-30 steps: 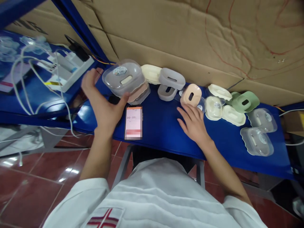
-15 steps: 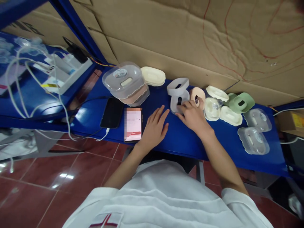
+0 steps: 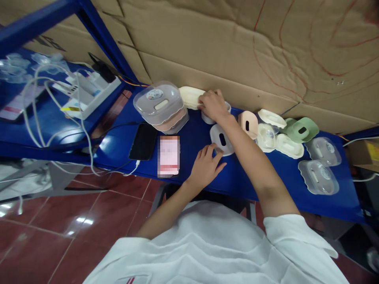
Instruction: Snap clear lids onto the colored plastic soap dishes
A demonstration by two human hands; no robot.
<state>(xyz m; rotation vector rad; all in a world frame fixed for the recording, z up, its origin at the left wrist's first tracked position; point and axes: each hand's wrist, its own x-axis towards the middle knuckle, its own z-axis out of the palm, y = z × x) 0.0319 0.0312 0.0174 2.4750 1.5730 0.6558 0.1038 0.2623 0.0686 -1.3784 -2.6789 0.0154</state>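
Observation:
My right hand (image 3: 213, 105) reaches to the back of the blue table, fingers curled over the right end of a cream oval tray (image 3: 190, 97). A light grey plastic piece (image 3: 207, 118) lies partly hidden beneath that hand. Nearer to me, my left hand (image 3: 205, 165) rests with its fingers apart, fingertips at the lower left edge of a grey slotted cover (image 3: 221, 139). Left of the cream tray is a stack of containers under a clear lid (image 3: 158, 103). A peach slotted cover (image 3: 248, 124) stands right of my forearm.
A lit phone (image 3: 169, 156) and a dark phone (image 3: 143, 142) lie on the left. Cables run to a power strip (image 3: 89, 102). Rightward are cream trays (image 3: 289, 146), green covers (image 3: 304, 130) and clear lids (image 3: 318, 177). Cardboard (image 3: 189, 43) walls the back.
My right hand has left the grey cover and moved back and left to the cream tray. My left hand has shifted right to the grey cover, which now lies apart from the piece behind it.

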